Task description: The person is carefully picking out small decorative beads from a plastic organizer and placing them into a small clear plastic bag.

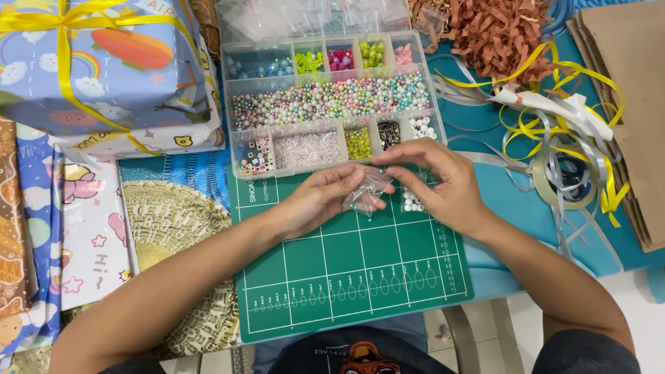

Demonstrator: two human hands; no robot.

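Small clear plastic bag [366,194] sits between both hands, held just above the green cutting mat [353,277], directly in front of the near wall of the bead organiser box [332,104]. Left hand [322,201] comes in from the lower left, its fingers [364,176] closed on the bag's left and upper edge. Right hand [443,183] comes in from the right, thumb and forefinger pinched together on the bag's top right corner; both hands touch it, neither is nearer. Bag's long axis appears to run from upper right to lower left, though the crumpled film makes this uncertain. Contents of the bag cannot be made out. A second small packet of white beads [413,201] lies on the mat just beneath the right palm. Open room lies toward the wearer across the bare mat; the box closes the far side, loose ribbons [554,131] crowd the right, and a wrapped gift box [104,69] stands well apart at far left.
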